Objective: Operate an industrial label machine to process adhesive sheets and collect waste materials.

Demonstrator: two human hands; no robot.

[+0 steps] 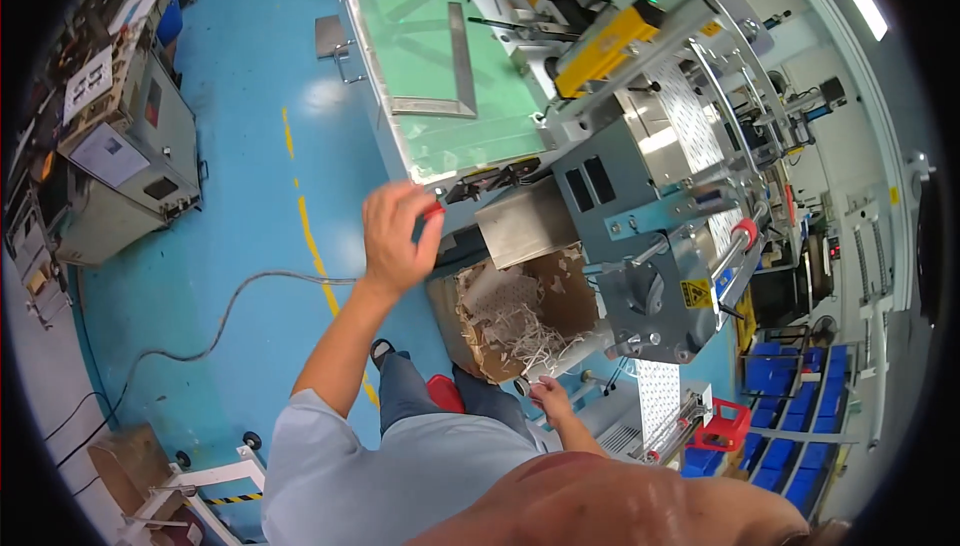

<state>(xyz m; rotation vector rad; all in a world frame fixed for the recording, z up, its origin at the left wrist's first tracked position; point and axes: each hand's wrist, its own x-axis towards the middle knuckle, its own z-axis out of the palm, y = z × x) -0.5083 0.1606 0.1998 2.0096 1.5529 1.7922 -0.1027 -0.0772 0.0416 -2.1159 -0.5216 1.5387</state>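
Pinching a red knob [432, 210], seemingly, left fingers [395, 208] curl closed around it.

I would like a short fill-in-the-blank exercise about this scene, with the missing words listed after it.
1. The left hand grips a small object of ____ colour at the edge of the green work surface.
2. The cardboard box under the machine is full of shredded ____ scraps.
3. The floor is painted ____, with a yellow line on it.
4. The right hand is low, near the ____ box.

Missing words: red; paper; blue; cardboard
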